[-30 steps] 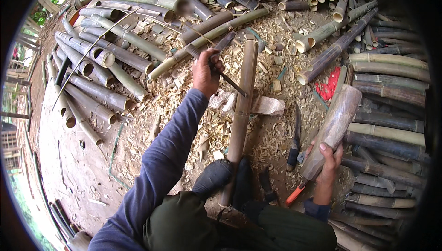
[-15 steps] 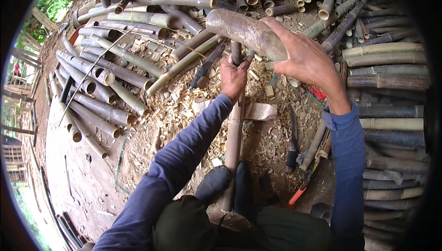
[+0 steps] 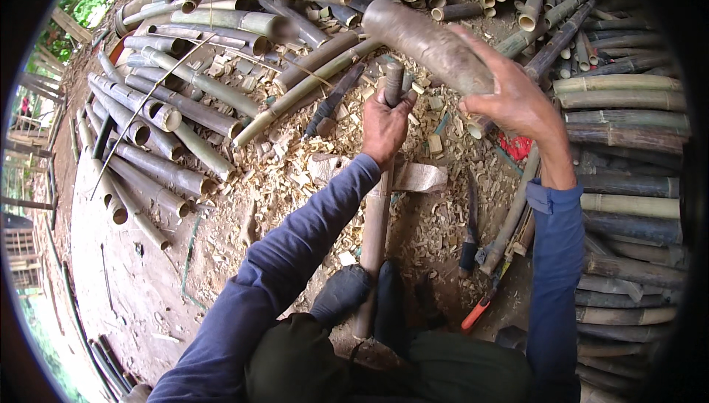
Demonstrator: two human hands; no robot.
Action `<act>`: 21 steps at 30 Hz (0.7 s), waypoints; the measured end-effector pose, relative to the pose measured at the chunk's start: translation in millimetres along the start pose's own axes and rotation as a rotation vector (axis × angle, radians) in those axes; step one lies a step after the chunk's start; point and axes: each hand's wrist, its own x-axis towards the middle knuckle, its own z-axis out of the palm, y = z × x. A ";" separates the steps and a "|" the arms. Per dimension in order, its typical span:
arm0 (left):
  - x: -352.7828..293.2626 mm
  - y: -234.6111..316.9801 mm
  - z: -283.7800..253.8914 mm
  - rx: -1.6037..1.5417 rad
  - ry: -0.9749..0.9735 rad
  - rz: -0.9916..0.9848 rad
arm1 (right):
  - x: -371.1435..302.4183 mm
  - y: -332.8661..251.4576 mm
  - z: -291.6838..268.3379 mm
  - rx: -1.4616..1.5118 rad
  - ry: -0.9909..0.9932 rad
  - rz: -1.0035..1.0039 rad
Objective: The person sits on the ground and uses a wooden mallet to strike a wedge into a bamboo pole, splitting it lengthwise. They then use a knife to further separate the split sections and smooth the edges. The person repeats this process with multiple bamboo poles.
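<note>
My left hand (image 3: 385,128) is wrapped around a chisel with a round, brown handle (image 3: 394,84). Its blade is hidden behind my hand, at the far end of a bamboo pole (image 3: 375,233) that runs back toward me. My right hand (image 3: 523,104) grips a thick, rough wooden mallet (image 3: 425,42), tilted and held up to the right, apart from the handle's top. A pale wooden block (image 3: 421,178) lies crosswise under the pole. My feet in dark coverings (image 3: 341,292) press against the pole from both sides.
Wood chips (image 3: 295,189) cover the ground around the pole. Cut bamboo lengths (image 3: 177,174) lie in a heap on the left; more bamboo (image 3: 628,141) is stacked on the right. A dark-handled knife (image 3: 470,244) and a saw with an orange handle (image 3: 475,316) lie right of my feet.
The mallet has moved up and to the right, away from the chisel handle, and its tilt is steeper. My left hand has shifted slightly right with the chisel.
</note>
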 end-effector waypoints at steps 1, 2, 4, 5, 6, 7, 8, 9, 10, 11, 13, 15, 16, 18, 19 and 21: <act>1.5 0.0 -0.2 -0.045 0.041 0.066 | 0.9 21.8 10.1 0.126 0.053 -0.036; 4.8 -2.2 -5.6 -0.090 0.053 0.034 | 4.9 28.1 20.0 0.257 0.106 -0.076; 10.5 -4.7 -18.8 -0.188 0.070 -0.033 | 0.6 46.1 41.7 0.357 0.150 0.138; 12.0 -1.8 -19.3 -0.260 0.112 -0.103 | -0.8 65.3 55.7 0.338 0.160 0.237; 13.5 1.6 -21.3 -0.341 0.116 -0.146 | -3.0 85.4 69.4 0.318 0.170 0.338; 18.2 -2.4 -26.5 -0.411 0.124 -0.190 | -5.6 104.3 82.2 0.316 0.136 0.394; 22.6 -9.6 -31.8 -0.482 0.131 -0.237 | -9.3 121.3 92.4 0.314 0.100 0.453; 24.4 -12.5 -49.9 -0.548 0.131 -0.257 | -9.4 126.2 108.2 0.221 0.087 0.445; 29.3 -18.8 -58.2 -0.576 0.182 -0.287 | -10.2 135.8 118.0 0.217 0.078 0.461; 33.7 -29.1 -68.9 -0.626 0.202 -0.338 | -12.4 144.0 125.7 0.210 0.070 0.479; 42.1 -54.7 -89.1 -0.732 0.242 -0.432 | -16.0 154.0 136.9 0.130 0.056 0.526; 43.0 -63.7 -103.5 -0.796 0.264 -0.520 | -7.6 144.3 150.7 -0.281 0.062 0.506; 42.5 -69.0 -105.7 -0.823 0.279 -0.532 | -3.4 140.2 157.8 -0.488 0.061 0.495; 43.1 -71.2 -111.4 -0.808 0.276 -0.509 | 16.1 125.9 171.6 -0.249 -0.032 0.439; 43.2 -73.1 -111.0 -0.803 0.269 -0.502 | 28.1 115.7 180.7 -0.049 -0.093 0.471; 42.8 -71.4 -108.0 -0.793 0.248 -0.516 | 44.7 94.5 198.7 0.148 -0.110 0.511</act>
